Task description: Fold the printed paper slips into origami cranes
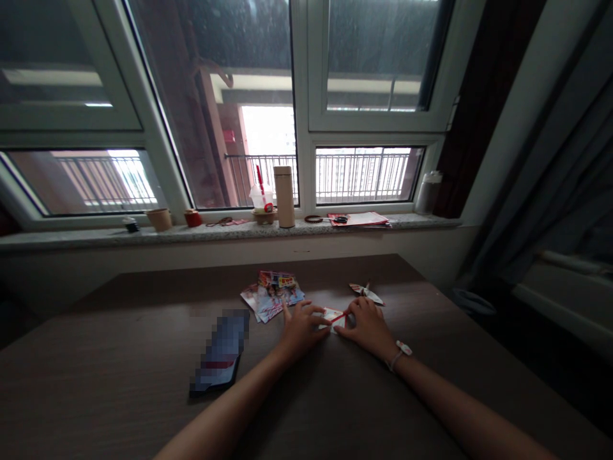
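Note:
A small piece of folded paper (338, 321), white with a red stripe, lies on the dark table between my hands. My left hand (302, 327) grips its left side, with the fingers bent and the thumb side near the colourful paper sheets. On the right edge, my right hand (368, 322) is closed, thumb and fingertips pressed on the paper; a bracelet circles that wrist. Just beyond my right hand sits a folded paper crane (366, 293). Part of the folded paper is hidden under my fingers.
Several colourful printed sheets (274, 295) lie left of the paper. A phone (220, 354), partly pixelated, rests by my left forearm. The windowsill (230, 234) holds a tan bottle (284, 198), a cup with a red straw (261, 197), scissors (339, 219) and a grey bottle (429, 191).

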Demonstrator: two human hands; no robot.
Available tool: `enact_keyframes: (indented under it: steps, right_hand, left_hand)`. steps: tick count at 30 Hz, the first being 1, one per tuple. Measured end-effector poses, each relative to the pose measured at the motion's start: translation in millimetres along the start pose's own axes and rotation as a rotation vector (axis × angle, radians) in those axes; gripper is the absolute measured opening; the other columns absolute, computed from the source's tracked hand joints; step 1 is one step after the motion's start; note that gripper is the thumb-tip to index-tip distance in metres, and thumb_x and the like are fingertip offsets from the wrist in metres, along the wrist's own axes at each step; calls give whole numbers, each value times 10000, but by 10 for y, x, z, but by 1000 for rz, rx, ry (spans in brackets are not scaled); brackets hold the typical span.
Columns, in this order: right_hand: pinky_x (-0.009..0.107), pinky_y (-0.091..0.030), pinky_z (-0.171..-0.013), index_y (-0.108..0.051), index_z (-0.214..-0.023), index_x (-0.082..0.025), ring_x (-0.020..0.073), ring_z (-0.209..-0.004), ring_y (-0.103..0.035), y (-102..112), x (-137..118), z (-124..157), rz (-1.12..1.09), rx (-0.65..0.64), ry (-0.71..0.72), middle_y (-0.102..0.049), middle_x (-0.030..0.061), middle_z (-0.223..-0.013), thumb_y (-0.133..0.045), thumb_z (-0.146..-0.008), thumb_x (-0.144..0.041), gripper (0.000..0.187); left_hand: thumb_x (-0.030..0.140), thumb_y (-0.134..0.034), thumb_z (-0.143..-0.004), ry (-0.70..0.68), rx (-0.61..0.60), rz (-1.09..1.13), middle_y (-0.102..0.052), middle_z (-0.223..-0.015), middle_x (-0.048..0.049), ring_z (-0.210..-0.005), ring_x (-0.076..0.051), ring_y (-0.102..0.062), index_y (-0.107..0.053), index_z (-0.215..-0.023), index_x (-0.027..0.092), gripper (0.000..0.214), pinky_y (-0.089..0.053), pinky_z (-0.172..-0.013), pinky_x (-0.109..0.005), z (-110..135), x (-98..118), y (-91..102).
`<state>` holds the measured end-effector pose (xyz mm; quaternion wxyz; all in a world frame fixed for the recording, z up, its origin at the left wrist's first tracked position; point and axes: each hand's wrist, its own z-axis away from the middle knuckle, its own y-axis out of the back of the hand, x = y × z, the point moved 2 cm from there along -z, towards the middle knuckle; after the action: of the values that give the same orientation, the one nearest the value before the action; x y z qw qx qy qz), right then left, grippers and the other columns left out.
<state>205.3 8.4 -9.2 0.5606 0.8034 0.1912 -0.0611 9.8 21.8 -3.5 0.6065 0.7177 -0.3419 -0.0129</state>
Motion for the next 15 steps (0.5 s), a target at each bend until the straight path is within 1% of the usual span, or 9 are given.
enact_keyframes:
  steps: [3,7,9,11,15]
  right_hand:
    - [422,-367,-967,-614,-937,-217,288,-1120,-485,-7,-22,7,8,5,6,-576,84,-1081,-715,-705,-555,423]
    - [422,-363,-974,-602,-939,-204,292,-1116,-484,-15,-34,13,13,7,9,-569,92,-1081,-720,-689,-577,465]
    - [422,-365,-977,-596,-942,-203,288,-1109,-486,-17,-24,14,-3,5,13,-567,90,-1080,-721,-690,-579,470]
    - [418,-372,-974,-593,-945,-209,277,-1100,-490,-22,-4,12,-37,-5,23,-566,81,-1077,-711,-711,-572,447]
    - [393,-386,-952,-607,-923,-228,246,-1078,-498,-31,48,2,-103,-4,13,-573,59,-1055,-636,-809,-520,315]
  left_hand:
    - [379,-689,-828,-18,11,7,-670,-1236,5,-1302,-321,-417,-757,-970,388,158,4,-1134,-669,0,-9,-4]
    - [372,-691,-826,-20,34,12,-682,-1219,1,-1299,-312,-430,-736,-1042,382,221,31,-1134,-663,-1,-22,-15]
    - [375,-689,-827,-17,28,6,-681,-1221,11,-1303,-309,-427,-739,-1026,382,205,47,-1129,-668,-4,-26,-24]
    - [378,-684,-832,-19,18,-3,-675,-1231,15,-1308,-308,-419,-752,-980,376,163,52,-1126,-672,-4,-27,-34]
    - [386,-671,-840,-22,29,-23,-669,-1234,3,-1304,-303,-418,-761,-937,349,138,48,-1134,-664,3,-20,-45]
